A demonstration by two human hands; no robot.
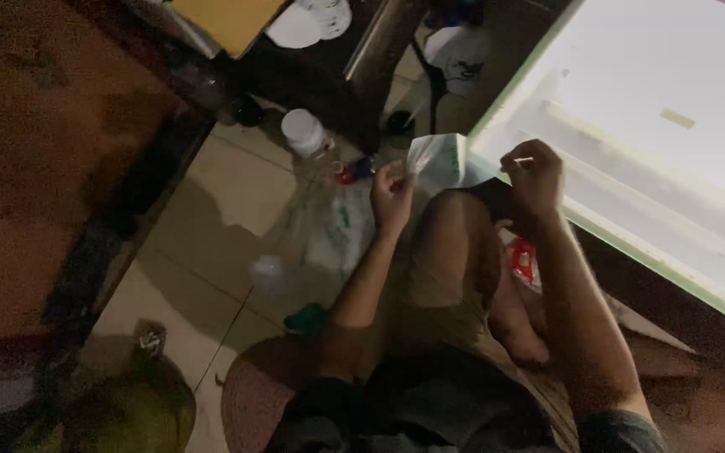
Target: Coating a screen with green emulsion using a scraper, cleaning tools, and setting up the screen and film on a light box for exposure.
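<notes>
Two hands were busy above the raised knee: the left hand (390, 195) pinched a pale paper packet (430, 153), the right hand's (534, 178) grip was closed on a thin stick (523, 159), best steadied before touching the packet.

The scene is dim and warm-toned, grainy throughout. The one strong light source is a glowing white panel (656, 109) at two o'clock, blown out to glare with little detail. It lights the tiled floor (211, 218) weakly, which carries soft shadows. The nine o'clock side is a blurred reddish-brown mass, out of focus. The lower edge sinks into murk, and outlines are soft everywhere.
</notes>
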